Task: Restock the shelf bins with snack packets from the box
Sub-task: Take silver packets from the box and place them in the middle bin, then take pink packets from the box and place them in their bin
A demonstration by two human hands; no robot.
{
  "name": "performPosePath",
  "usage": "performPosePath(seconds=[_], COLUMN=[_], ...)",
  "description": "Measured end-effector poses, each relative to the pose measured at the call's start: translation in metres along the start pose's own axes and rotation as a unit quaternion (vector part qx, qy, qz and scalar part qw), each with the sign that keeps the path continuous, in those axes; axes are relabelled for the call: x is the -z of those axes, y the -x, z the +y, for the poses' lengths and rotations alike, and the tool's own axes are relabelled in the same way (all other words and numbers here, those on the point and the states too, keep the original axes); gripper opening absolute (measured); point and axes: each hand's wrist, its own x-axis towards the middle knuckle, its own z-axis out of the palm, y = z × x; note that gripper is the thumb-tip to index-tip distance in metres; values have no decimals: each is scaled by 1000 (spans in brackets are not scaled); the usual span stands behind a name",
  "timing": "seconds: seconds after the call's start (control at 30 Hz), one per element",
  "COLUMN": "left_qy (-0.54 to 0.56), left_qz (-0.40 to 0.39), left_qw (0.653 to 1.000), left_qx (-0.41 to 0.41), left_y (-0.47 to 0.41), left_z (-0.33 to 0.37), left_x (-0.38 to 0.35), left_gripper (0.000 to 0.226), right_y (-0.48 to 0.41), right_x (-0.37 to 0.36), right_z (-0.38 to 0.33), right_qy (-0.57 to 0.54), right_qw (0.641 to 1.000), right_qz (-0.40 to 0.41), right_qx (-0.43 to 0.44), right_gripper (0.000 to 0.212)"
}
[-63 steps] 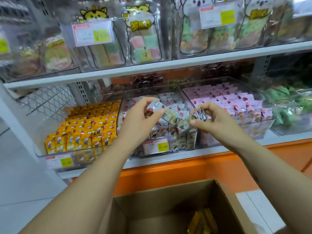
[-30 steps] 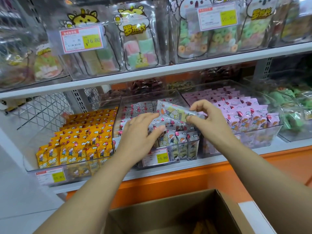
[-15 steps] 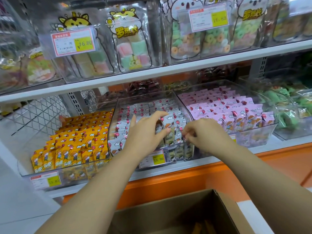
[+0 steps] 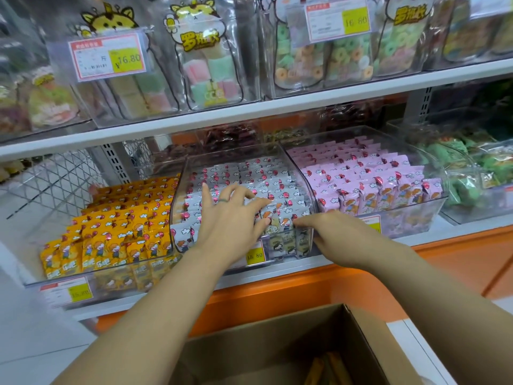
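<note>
Orange packets (image 4: 111, 234) far left. Middle bin (image 4: 177, 207): left hand (image 4: 230, 223) spread flat on white packets (image 4: 249, 176). Right hand (image 4: 336, 237) at the bin's front right corner, fingertips among front-row packets; grip unclear. Box (image 4: 369, 337) below both arms.

You have one view, from the camera on your head, facing forward and down at close range. Your left grip (image 4: 230, 218) and right grip (image 4: 331, 234) sit mid-frame; under and beyond them lies the clear plastic bin of white snack packets (image 4: 232, 158), and below them, nearest you, the open brown cardboard box (image 4: 277, 343).
</note>
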Motion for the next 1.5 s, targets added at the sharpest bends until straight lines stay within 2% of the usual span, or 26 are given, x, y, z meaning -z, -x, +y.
performPosePath(seconds=[0.13,0.2,0.3,0.37,0.47,0.67,0.73,0.83,0.97,1.07,1.17,1.2,1.27,1.4,1.5], left_qy=[-32,-14,85,164,254,359,384,417,436,460,499,495,475,430,425], left_qz=[-15,58,200,211,124,-101,-189,-299,-400,-473,-525,-542,-561,-532,-543], left_qw=[999,998,974,959,954,928,903,857,802,743,684,675,675,729,724], left_qx=[-20,-34,-64,-93,-95,12,27,49,81,112,92,79,63,30,0], left_y=[6,18,47,68,98,136,144,157,171,174,177,177,174,166,171], left_z=[1,2,8,16,30,47,49,58,83,101,121,130,146,166,178], left_x=[4,1,-14,-27,-62,-143,-172,-215,-263,-293,-311,-313,-313,-315,-316], left_gripper=[55,58,42,34,30,26,26,28,33,34,31,32,37,42,62], right_y=[13,25,42,51,68,100,106,111,116,117,115,115,117,118,118], right_x=[-9,-16,-29,-42,-71,-145,-165,-187,-216,-232,-237,-237,-236,-236,-238], right_z=[-3,-6,-7,-4,2,21,31,47,57,58,62,63,62,60,61], right_qy=[-53,-79,-145,-159,-163,-195,-201,-192,-152,-150,-192,-205,-224,-240,-247], right_qw=[998,994,981,979,983,978,975,975,983,984,974,971,965,961,960], right_qz=[39,79,121,121,82,-2,-18,2,33,51,63,62,56,54,61], right_qx=[10,19,39,33,0,-72,-90,-113,-96,-86,-99,-106,-122,-128,-120], right_gripper=[60,55,44,38,35,36,36,34,36,36,37,37,37,35,34])
